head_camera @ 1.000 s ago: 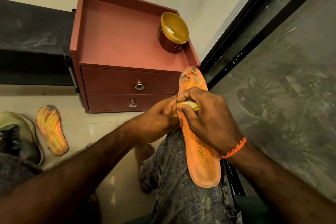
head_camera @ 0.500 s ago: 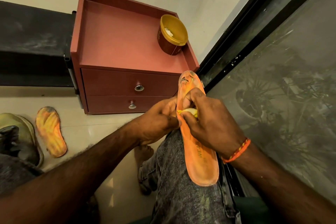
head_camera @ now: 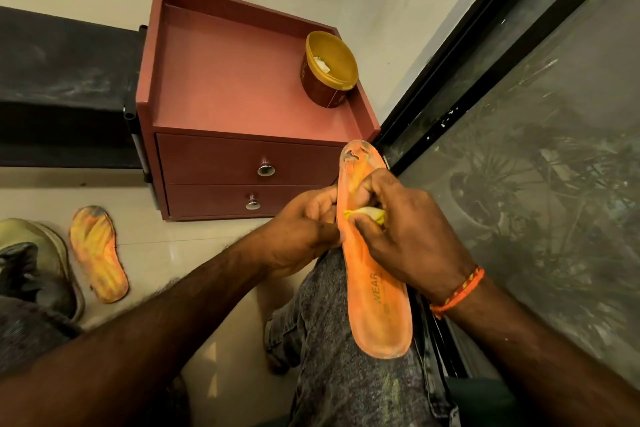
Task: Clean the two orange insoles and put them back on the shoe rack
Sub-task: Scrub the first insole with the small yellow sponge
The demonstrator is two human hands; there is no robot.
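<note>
An orange insole (head_camera: 379,308) lies lengthwise on my right knee, its worn toe end pointing at the cabinet. My left hand (head_camera: 301,236) grips its left edge near the middle. My right hand (head_camera: 405,236) pinches a small yellow cloth (head_camera: 367,215) and presses it on the insole's upper half. The second orange insole (head_camera: 98,253), streaked yellow and dirty, lies flat on the tiled floor at the left. A dark shoe rack (head_camera: 65,87) stands left of the cabinet.
A red two-drawer cabinet (head_camera: 242,163) stands ahead against the wall, with an open brown tub (head_camera: 329,69) holding white paste on its top. A green-and-black shoe (head_camera: 34,267) sits at the far left. A dark-framed glass door (head_camera: 519,114) fills the right side.
My right hand has slid the cloth slightly up and down on the insole's forefoot. The insole has shifted a little on my knee; my left hand keeps its hold.
</note>
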